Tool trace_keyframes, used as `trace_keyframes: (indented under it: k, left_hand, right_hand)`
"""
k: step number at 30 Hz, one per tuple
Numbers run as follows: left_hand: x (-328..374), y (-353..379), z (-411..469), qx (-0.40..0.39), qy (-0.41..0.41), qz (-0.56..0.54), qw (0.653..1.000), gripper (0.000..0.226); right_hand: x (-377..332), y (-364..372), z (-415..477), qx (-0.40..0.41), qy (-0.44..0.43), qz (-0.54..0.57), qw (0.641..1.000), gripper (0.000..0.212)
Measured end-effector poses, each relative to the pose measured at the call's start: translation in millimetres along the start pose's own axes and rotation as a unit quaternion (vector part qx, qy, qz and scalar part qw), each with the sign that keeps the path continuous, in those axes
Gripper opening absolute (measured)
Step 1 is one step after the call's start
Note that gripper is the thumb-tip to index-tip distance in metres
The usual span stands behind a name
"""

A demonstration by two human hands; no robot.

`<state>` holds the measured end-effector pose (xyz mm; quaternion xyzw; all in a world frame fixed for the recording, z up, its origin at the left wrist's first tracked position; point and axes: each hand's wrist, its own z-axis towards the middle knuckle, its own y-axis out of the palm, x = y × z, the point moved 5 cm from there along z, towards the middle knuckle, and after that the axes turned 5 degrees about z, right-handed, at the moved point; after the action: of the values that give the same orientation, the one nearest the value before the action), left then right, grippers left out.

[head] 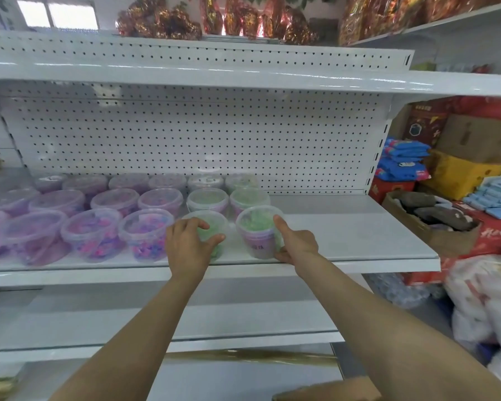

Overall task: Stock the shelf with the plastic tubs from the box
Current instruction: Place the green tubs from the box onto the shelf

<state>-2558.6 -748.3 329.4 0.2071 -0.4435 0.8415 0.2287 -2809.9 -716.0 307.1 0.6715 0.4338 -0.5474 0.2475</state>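
Plastic tubs [146,233] stand in rows on the white middle shelf [344,235], filling its left half. Most hold pink and purple bits; the rightmost two columns look green.

From my seat, both hands are on the front pair. Left hand [190,247] is cupped over the left green tub [214,219], fingers curled on the lid and thumb wrapped round its right side. It hides most of that tub. Right hand [294,244] holds the right green tub [258,230] from its right side. The thumb is stretched up to the lid rim and the fingers curl in at the base. Both tubs sit at the shelf's front edge, just beside each other, upright.

Writing: the right green tub has a purple label with a couple of dark characters, too blurred for me to read. Red cartons [428,123] at right carry print, unreadable too.

Back-row tubs are hazy. The leftmost tubs are cut off by the frame. A cardboard box [324,390] shows only a corner at the bottom edge, contents out of view. Blue packs [402,160] and a yellow carton [457,172] are stacked right of the shelf.
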Motion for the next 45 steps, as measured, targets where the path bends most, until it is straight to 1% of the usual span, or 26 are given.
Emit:
trace_keyframes:
  k: [2, 5, 7, 9, 11, 13, 19, 22, 24, 27, 32, 34, 39, 41, 45]
  left_hand:
    - [-1.0, 1.1, -0.3, 0.005, 0.002, -0.006, 1.0, 0.042]
    - [0.9, 1.6, -1.7, 0.012, 0.004, -0.02, 1.0, 0.043]
    - [1.0, 2.3, -1.6, 0.007, -0.001, -0.021, 1.0, 0.044]
    - [0.0, 2.7, -0.7, 0.005, -0.004, -0.013, 1.0, 0.045]
    - [0.4, 2.5, 0.3, 0.003, -0.005, -0.007, 1.0, 0.046]
    - [2.2, 2.6, 1.1, -0.001, -0.009, 0.003, 1.0, 0.046]
    - [11.0, 1.0, 1.3, -0.02, -0.025, 0.052, 0.998, 0.049]
    - [25.0, -0.7, -4.3, -0.022, -0.035, 0.093, 0.995, 0.058]
    - [44.5, -0.7, -15.4, -0.013, -0.019, 0.096, 0.995, 0.064]
    - [88.3, 1.3, -42.9, -0.011, 0.007, 0.079, 0.997, 0.066]
    - [164.3, 9.4, -89.2, -0.036, 0.005, 0.055, 0.998, 0.059]
    - [191.6, 14.4, -107.5, -0.045, -0.002, 0.052, 0.998, 0.058]
    - [244.5, 29.5, -158.3, -0.062, -0.026, 0.04, 0.997, 0.058]
    - [255.5, 38.0, -178.5, -0.068, -0.042, 0.038, 0.996, 0.057]
    - [266.6, 58.3, -212.7, -0.108, -0.073, 0.056, 0.99, 0.055]
  right_hand:
    - [-5.9, -0.2, -0.7, 0.019, -0.038, -0.082, 0.996, 0.073]
    - [-16.2, 1.2, -7.2, 0.046, -0.136, -0.189, 0.971, 0.079]
    - [-22.4, 8.3, -15.4, 0.029, -0.2, -0.203, 0.958, 0.082]
    - [-24.2, 18.6, -21.1, -0.003, -0.238, -0.216, 0.947, 0.086]
    - [-24.0, 25.7, -22.8, -0.019, -0.255, -0.25, 0.934, 0.087]
    - [-24.5, 28.0, -22.5, -0.019, -0.264, -0.287, 0.921, 0.084]
    - [-29.6, 24.0, -26.8, -0.034, -0.286, -0.342, 0.894, 0.08]
    - [-31.3, 5.7, -31.5, -0.029, -0.318, -0.379, 0.869, 0.073]
    - [-34.0, -13.1, -35.7, -0.027, -0.349, -0.412, 0.841, 0.071]
    - [-42.0, -51.2, -41.8, -0.032, -0.389, -0.451, 0.802, 0.069]
    - [-55.4, -126.7, -53.2, -0.035, -0.433, -0.474, 0.766, 0.066]
    - [-56.2, -158.4, -55.2, -0.041, -0.435, -0.472, 0.766, 0.066]
    - [-39.7, -229.9, -54.0, -0.071, -0.413, -0.437, 0.796, 0.068]
    - [-25.5, -252.2, -51.6, -0.087, -0.403, -0.427, 0.805, 0.068]
    - [3.5, -284.7, -41.8, -0.115, -0.385, -0.422, 0.813, 0.066]
